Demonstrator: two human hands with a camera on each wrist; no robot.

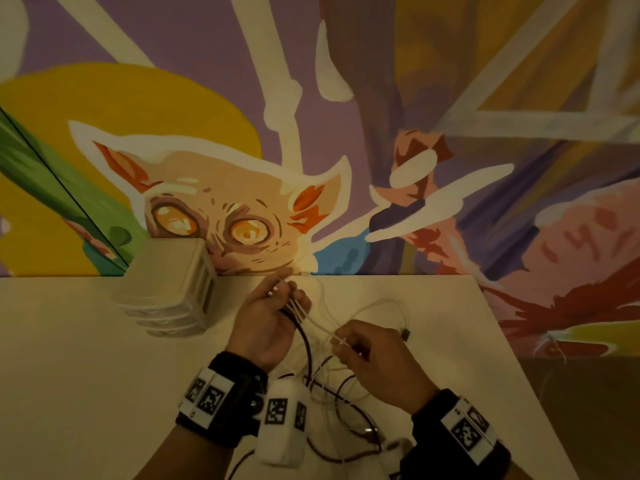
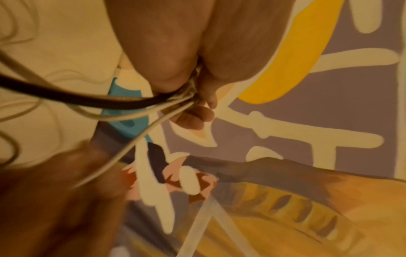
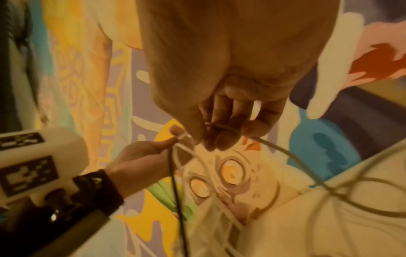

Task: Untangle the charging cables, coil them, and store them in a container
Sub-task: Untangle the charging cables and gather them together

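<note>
A tangle of white and dark charging cables [image 1: 332,393] lies on the white table [image 1: 86,375] between my wrists. My left hand [image 1: 273,317] is raised above it and grips a bunch of strands, a dark cable [image 2: 66,97] and several white cables [image 2: 140,135], pinched between thumb and fingers. My right hand [image 1: 367,358] pinches one white cable [image 1: 322,325] that stretches up to the left hand; in the right wrist view its fingers curl round a cable [image 3: 226,128]. A pale lidded container [image 1: 169,289] stands at the back left of the table.
A painted mural wall [image 1: 242,202] rises directly behind the table. The table's right edge [image 1: 512,341] runs diagonally, with dark floor beyond. A loose white cable loop with a dark plug [image 1: 406,333] lies to the right of my hands.
</note>
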